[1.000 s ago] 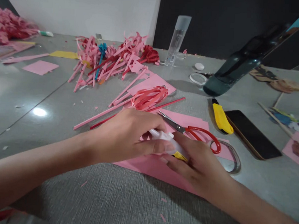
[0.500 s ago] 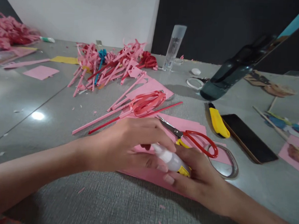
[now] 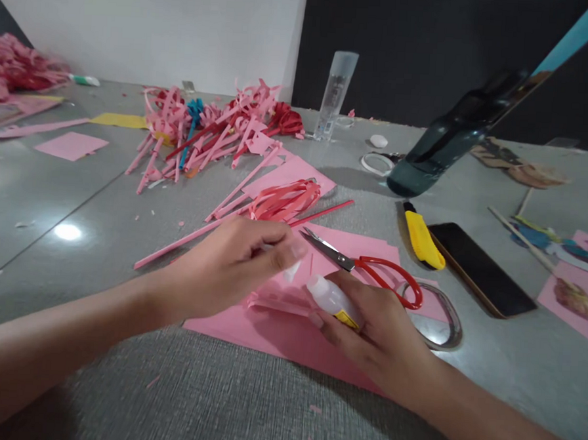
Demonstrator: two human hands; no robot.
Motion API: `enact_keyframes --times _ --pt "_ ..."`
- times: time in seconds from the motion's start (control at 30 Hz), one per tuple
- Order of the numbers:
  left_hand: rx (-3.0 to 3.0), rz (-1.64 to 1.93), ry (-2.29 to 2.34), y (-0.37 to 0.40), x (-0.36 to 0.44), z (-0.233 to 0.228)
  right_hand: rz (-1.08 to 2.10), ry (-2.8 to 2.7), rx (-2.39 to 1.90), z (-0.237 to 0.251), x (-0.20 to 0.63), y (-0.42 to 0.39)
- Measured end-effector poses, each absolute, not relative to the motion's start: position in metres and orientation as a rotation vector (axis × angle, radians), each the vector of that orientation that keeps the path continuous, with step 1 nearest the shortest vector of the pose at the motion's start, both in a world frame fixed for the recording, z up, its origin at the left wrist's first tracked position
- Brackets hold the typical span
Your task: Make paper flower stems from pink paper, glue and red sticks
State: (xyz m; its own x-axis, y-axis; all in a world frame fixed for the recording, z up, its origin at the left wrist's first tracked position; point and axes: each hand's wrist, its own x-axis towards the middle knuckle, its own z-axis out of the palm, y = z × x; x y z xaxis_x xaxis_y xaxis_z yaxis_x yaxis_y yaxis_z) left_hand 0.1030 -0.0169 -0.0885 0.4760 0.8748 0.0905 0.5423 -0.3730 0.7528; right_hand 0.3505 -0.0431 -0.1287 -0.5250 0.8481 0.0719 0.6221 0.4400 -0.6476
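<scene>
My right hand (image 3: 380, 326) is closed around a small white glue bottle (image 3: 336, 298) with a yellow label, its top tilted up to the left. A short gap away, my left hand (image 3: 242, 260) pinches a white pointed cap (image 3: 292, 270), partly hidden by the fingers. Beneath both hands lie pink paper sheets (image 3: 287, 341), with a rolled pink paper strip (image 3: 282, 305) on top. Scissors with red handles (image 3: 346, 261) rest on the paper just beyond my right hand. Behind my left hand is a looped pink and red paper-strip bundle (image 3: 285, 200).
Curled paper flowers on stick-like stems (image 3: 204, 136) are piled at the back left. A clear capped bottle (image 3: 334, 97) and a dark glass bottle (image 3: 420, 161) stand behind. To the right lie a yellow cutter (image 3: 424, 240), a phone (image 3: 481, 269) and a tape roll (image 3: 453, 320).
The white cap has come off the glue bottle and moved left with my left hand. My right hand still holds the bottle, whose top now shows.
</scene>
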Motion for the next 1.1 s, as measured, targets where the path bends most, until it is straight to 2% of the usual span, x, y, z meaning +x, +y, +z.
enact_keyframes --times 0.13,0.33,0.77,1.1 --pt "1.69 0.809 0.991 -0.005 0.099 -0.101 0.76 -2.259 -1.295 -0.136 0.349 -0.043" --pt "1.418 0.811 0.845 0.003 0.099 -0.11 0.695 -2.226 -1.301 -0.139 0.349 -0.044" --pt "1.432 0.738 0.668 -0.002 0.097 -0.114 0.786 -2.177 -1.234 -0.138 0.348 -0.044" --pt "1.524 0.719 0.705 -0.002 0.096 -0.117 0.783 -2.155 -1.152 -0.139 0.348 -0.042"
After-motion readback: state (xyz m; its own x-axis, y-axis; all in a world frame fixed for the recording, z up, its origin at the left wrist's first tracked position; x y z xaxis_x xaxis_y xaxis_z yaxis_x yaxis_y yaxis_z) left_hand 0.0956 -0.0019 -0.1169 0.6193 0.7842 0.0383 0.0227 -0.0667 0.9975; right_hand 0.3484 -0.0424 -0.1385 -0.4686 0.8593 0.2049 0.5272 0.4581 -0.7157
